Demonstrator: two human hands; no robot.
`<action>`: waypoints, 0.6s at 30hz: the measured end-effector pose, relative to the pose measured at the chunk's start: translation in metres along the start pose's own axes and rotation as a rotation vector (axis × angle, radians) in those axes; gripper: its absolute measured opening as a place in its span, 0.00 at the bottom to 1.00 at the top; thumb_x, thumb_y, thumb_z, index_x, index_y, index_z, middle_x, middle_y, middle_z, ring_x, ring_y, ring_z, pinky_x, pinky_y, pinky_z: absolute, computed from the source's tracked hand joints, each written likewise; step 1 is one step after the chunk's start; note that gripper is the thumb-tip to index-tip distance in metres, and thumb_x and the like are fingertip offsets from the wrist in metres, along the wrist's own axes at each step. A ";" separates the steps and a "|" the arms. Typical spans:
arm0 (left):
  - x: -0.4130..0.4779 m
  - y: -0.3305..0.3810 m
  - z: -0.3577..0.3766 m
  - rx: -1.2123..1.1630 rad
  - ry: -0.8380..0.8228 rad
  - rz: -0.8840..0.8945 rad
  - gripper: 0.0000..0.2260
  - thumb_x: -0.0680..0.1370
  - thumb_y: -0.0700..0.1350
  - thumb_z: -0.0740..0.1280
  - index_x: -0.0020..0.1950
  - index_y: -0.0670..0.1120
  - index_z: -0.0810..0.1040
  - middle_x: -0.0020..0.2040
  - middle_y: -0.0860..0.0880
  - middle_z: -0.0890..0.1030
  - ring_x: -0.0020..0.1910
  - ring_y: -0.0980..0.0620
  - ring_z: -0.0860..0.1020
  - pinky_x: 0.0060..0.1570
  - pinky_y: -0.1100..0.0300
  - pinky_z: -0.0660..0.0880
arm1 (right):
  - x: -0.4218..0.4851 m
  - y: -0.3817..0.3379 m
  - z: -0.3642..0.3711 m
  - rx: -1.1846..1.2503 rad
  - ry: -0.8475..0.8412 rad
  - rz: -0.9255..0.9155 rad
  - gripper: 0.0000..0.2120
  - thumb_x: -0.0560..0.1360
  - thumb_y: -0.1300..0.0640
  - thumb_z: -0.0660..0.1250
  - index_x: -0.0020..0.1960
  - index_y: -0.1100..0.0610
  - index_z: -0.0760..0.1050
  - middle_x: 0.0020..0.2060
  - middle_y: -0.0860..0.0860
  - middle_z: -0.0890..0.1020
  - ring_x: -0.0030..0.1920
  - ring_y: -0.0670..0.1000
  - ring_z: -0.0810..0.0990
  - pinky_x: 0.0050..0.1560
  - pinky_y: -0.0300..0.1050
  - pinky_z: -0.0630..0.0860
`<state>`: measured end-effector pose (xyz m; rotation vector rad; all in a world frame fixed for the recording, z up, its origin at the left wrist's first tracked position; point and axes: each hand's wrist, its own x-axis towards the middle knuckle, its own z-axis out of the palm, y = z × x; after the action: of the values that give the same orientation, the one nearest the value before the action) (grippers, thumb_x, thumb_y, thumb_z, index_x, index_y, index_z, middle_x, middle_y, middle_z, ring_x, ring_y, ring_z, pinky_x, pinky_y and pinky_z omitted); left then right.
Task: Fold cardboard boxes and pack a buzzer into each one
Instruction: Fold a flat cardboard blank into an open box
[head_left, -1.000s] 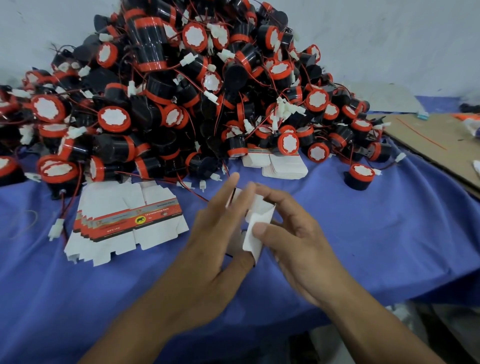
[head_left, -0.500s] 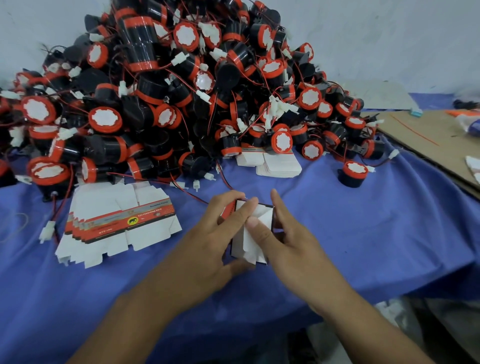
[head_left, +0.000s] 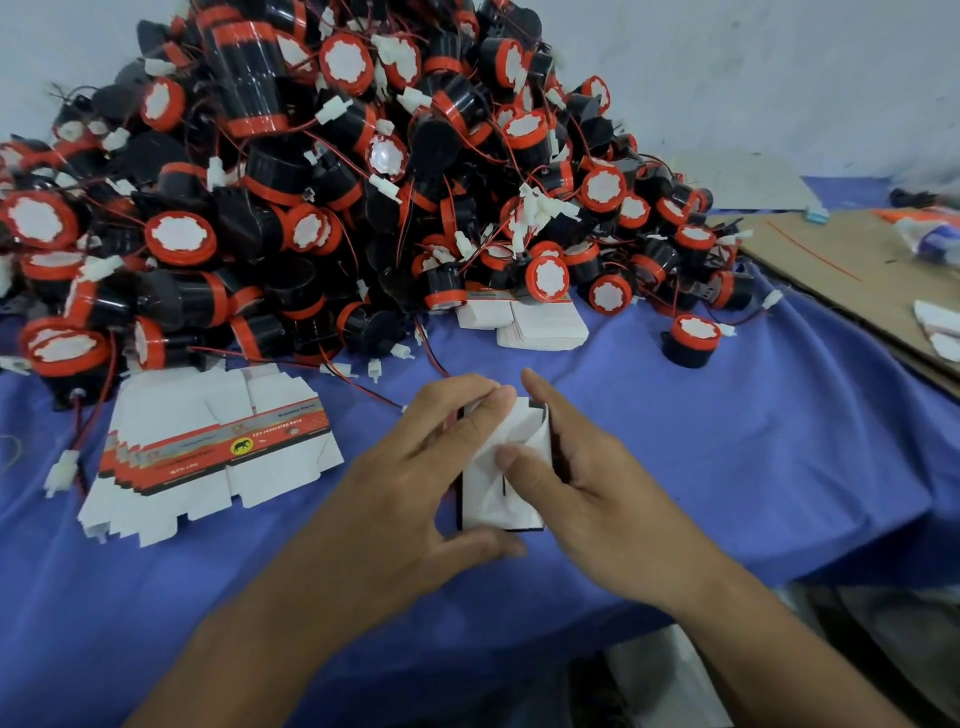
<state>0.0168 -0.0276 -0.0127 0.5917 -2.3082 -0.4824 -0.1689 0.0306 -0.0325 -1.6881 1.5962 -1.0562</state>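
A small white cardboard box (head_left: 493, 488) with dark edges stands between my hands on the blue cloth, its white flaps folded over its top. My left hand (head_left: 415, 478) grips its left side, thumb under the near corner and fingers curled over the far edge. My right hand (head_left: 582, 483) holds its right side, thumb pressing on the flaps. A fanned stack of flat box blanks (head_left: 208, 452) with red and black bands lies to the left. A big heap of black and red buzzers (head_left: 332, 192) with red wires fills the back.
One buzzer (head_left: 688, 340) stands alone at the right of the heap. A stack of white cards (head_left: 540, 325) lies at the heap's foot. A brown cardboard sheet (head_left: 852, 275) covers the right side. The blue cloth (head_left: 753, 441) drops off at the table's near edge.
The box has gone from a loosely held open blank to a squared-up shape set lower on the cloth. Both hands closed in around it and the flaps now lie folded down.
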 end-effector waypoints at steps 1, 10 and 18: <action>-0.001 -0.002 0.001 0.010 -0.006 0.007 0.38 0.69 0.51 0.77 0.74 0.53 0.62 0.70 0.57 0.65 0.57 0.50 0.72 0.53 0.58 0.71 | 0.000 0.000 0.000 -0.001 -0.006 -0.002 0.34 0.81 0.42 0.60 0.82 0.44 0.48 0.36 0.38 0.80 0.39 0.41 0.80 0.43 0.37 0.78; -0.009 -0.012 0.001 0.063 0.085 0.062 0.36 0.71 0.54 0.77 0.73 0.39 0.70 0.67 0.46 0.71 0.58 0.66 0.69 0.56 0.76 0.66 | -0.002 -0.011 0.011 0.166 -0.072 0.005 0.33 0.80 0.38 0.58 0.79 0.34 0.44 0.61 0.25 0.74 0.64 0.32 0.74 0.60 0.27 0.70; -0.012 -0.015 0.006 0.151 0.149 0.111 0.31 0.76 0.53 0.70 0.71 0.33 0.71 0.66 0.40 0.72 0.59 0.53 0.73 0.62 0.67 0.71 | 0.000 -0.020 0.028 0.016 0.006 -0.055 0.35 0.81 0.42 0.54 0.76 0.40 0.33 0.69 0.37 0.64 0.68 0.31 0.65 0.64 0.25 0.64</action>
<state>0.0244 -0.0321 -0.0305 0.5488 -2.2333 -0.2053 -0.1348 0.0303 -0.0305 -1.7292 1.5493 -1.0996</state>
